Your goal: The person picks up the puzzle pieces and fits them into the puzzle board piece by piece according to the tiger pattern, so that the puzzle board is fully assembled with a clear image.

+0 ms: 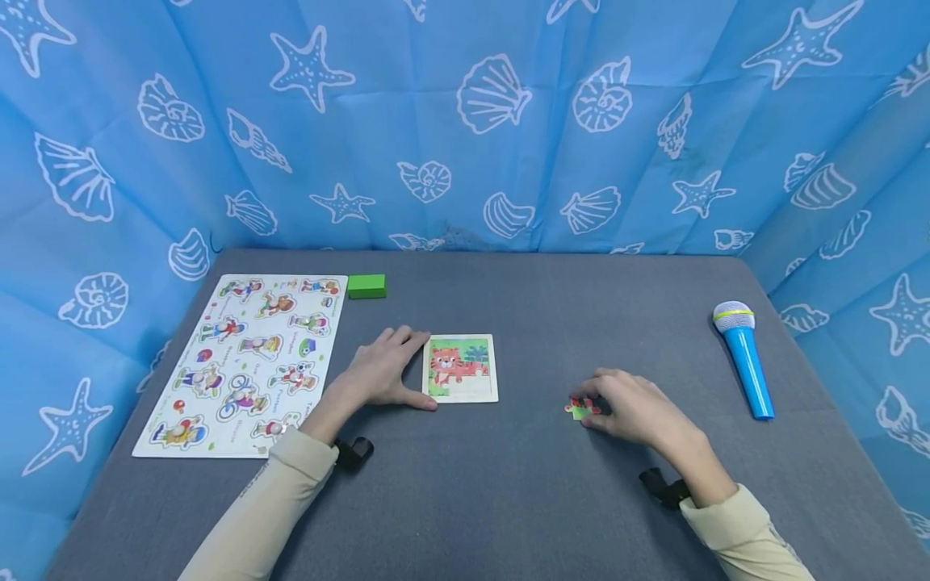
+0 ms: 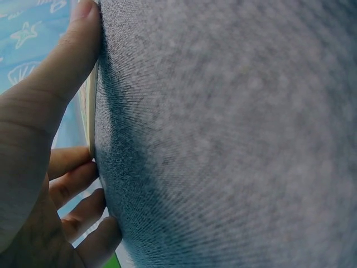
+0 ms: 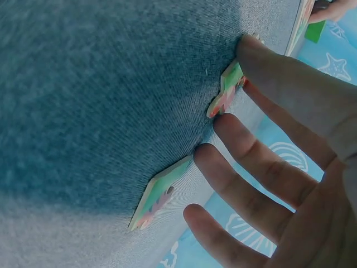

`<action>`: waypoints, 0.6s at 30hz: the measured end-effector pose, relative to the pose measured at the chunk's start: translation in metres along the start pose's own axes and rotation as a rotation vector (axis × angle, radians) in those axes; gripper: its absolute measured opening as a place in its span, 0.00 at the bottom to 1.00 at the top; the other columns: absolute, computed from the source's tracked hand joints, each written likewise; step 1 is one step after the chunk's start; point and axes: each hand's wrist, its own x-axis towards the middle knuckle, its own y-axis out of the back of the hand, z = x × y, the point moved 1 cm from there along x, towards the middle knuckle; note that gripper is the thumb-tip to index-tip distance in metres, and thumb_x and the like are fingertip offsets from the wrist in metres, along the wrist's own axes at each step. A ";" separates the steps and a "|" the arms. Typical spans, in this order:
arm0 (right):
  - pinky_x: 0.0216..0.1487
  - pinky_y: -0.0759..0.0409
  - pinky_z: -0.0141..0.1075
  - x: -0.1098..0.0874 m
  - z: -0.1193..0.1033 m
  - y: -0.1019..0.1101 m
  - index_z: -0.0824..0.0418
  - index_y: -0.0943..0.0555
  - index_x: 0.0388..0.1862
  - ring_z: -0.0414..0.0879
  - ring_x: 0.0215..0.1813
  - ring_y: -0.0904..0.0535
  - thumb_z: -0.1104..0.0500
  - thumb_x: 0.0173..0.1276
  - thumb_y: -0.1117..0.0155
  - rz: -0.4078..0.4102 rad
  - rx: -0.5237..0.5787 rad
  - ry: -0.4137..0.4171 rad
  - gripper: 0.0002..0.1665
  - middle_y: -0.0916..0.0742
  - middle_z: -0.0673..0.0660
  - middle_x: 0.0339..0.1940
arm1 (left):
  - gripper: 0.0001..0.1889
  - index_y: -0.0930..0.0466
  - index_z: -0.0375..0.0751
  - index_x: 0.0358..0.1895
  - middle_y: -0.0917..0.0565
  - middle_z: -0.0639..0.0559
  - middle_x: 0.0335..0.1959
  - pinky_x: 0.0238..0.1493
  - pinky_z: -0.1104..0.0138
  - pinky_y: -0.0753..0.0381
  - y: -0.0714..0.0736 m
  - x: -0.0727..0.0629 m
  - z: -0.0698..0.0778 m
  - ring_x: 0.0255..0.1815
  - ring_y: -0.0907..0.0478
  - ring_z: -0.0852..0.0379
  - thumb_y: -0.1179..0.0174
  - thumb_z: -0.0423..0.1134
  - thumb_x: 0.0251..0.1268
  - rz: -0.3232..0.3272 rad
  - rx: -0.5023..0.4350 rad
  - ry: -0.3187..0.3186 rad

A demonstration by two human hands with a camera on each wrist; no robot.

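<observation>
A small square puzzle board (image 1: 488, 397) with a tiger picture lies on the table; bare gaps show at its lower right and lower left. My left hand (image 1: 381, 371) holds it by the left side, thumb at the near corner and index finger at the far corner. Over to the right, my right hand (image 1: 635, 407) pinches a green and red puzzle piece (image 3: 228, 84) between thumb and index finger, down at the table. Another puzzle piece (image 3: 159, 192) lies beneath that hand, close to the other fingertips.
A white board of cartoon figures (image 1: 240, 367) lies at the left, with a green block (image 1: 366, 286) by its far corner. A blue toy microphone (image 1: 748, 363) rests at the right. Behind the grey table (image 1: 465, 500) hangs a blue seashell curtain (image 1: 465, 161).
</observation>
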 end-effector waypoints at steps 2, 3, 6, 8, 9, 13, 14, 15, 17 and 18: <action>0.39 0.19 0.45 0.000 0.000 0.000 0.55 0.11 0.52 0.46 0.42 0.17 0.57 0.62 0.22 -0.001 -0.006 0.002 0.18 0.12 0.55 0.45 | 0.62 0.42 0.47 0.81 0.29 0.44 0.70 0.51 0.44 0.20 0.000 0.000 0.000 0.64 0.29 0.46 0.30 0.76 0.46 0.003 0.001 -0.001; 0.37 0.20 0.43 0.000 -0.001 -0.001 0.55 0.11 0.52 0.45 0.40 0.18 0.57 0.62 0.23 -0.003 -0.009 0.002 0.18 0.13 0.54 0.45 | 0.61 0.42 0.47 0.81 0.29 0.44 0.70 0.51 0.44 0.20 0.000 0.000 0.000 0.64 0.29 0.46 0.30 0.76 0.46 0.004 0.002 -0.002; 0.32 0.27 0.36 0.001 -0.002 0.000 0.54 0.11 0.53 0.40 0.35 0.24 0.58 0.62 0.23 -0.018 -0.005 -0.002 0.19 0.14 0.52 0.42 | 0.61 0.42 0.47 0.81 0.29 0.44 0.70 0.51 0.44 0.20 0.001 -0.001 0.000 0.65 0.29 0.46 0.30 0.76 0.46 0.006 -0.001 -0.003; 0.30 0.31 0.33 0.001 -0.002 0.000 0.53 0.11 0.54 0.39 0.33 0.27 0.59 0.62 0.23 -0.026 0.004 -0.004 0.20 0.15 0.51 0.40 | 0.61 0.42 0.47 0.81 0.29 0.44 0.70 0.52 0.44 0.20 0.001 -0.001 0.000 0.65 0.29 0.45 0.30 0.76 0.46 0.007 -0.002 -0.004; 0.29 0.32 0.33 0.001 -0.002 0.000 0.52 0.12 0.54 0.39 0.32 0.28 0.59 0.62 0.23 -0.029 0.008 -0.005 0.20 0.15 0.51 0.40 | 0.61 0.42 0.47 0.81 0.29 0.44 0.70 0.52 0.44 0.20 0.001 -0.001 0.000 0.65 0.29 0.45 0.30 0.76 0.46 0.008 -0.003 -0.004; 0.28 0.35 0.32 0.000 -0.002 0.000 0.52 0.12 0.54 0.39 0.31 0.31 0.60 0.62 0.23 -0.025 0.015 0.001 0.20 0.16 0.50 0.38 | 0.61 0.42 0.46 0.81 0.29 0.44 0.70 0.52 0.44 0.20 0.001 -0.001 0.001 0.65 0.29 0.45 0.30 0.75 0.46 0.011 -0.004 -0.003; 0.28 0.35 0.32 0.000 -0.002 0.000 0.52 0.12 0.53 0.39 0.31 0.32 0.60 0.62 0.23 -0.020 0.011 0.004 0.19 0.16 0.49 0.38 | 0.61 0.42 0.46 0.81 0.29 0.44 0.70 0.52 0.44 0.20 0.001 -0.001 0.001 0.65 0.29 0.45 0.30 0.75 0.46 0.012 -0.003 -0.003; 0.28 0.35 0.32 0.000 -0.002 0.000 0.52 0.12 0.53 0.39 0.31 0.32 0.60 0.62 0.23 -0.017 0.010 0.007 0.19 0.16 0.49 0.38 | 0.61 0.42 0.46 0.81 0.29 0.44 0.70 0.52 0.44 0.21 0.001 -0.001 0.001 0.65 0.29 0.45 0.30 0.75 0.46 0.013 -0.003 -0.003; 0.29 0.34 0.32 0.000 -0.002 0.000 0.52 0.12 0.52 0.39 0.32 0.31 0.61 0.62 0.23 -0.012 0.012 0.015 0.19 0.16 0.50 0.38 | 0.61 0.42 0.46 0.81 0.29 0.44 0.70 0.52 0.43 0.21 0.001 -0.001 0.001 0.66 0.29 0.45 0.30 0.75 0.46 0.014 -0.003 -0.003; 0.30 0.32 0.33 -0.001 -0.002 0.001 0.53 0.12 0.52 0.39 0.33 0.29 0.61 0.62 0.23 -0.013 0.016 0.018 0.19 0.16 0.50 0.39 | 0.61 0.42 0.46 0.81 0.29 0.44 0.70 0.53 0.43 0.21 0.001 -0.001 0.001 0.66 0.29 0.45 0.30 0.75 0.46 0.015 -0.003 -0.003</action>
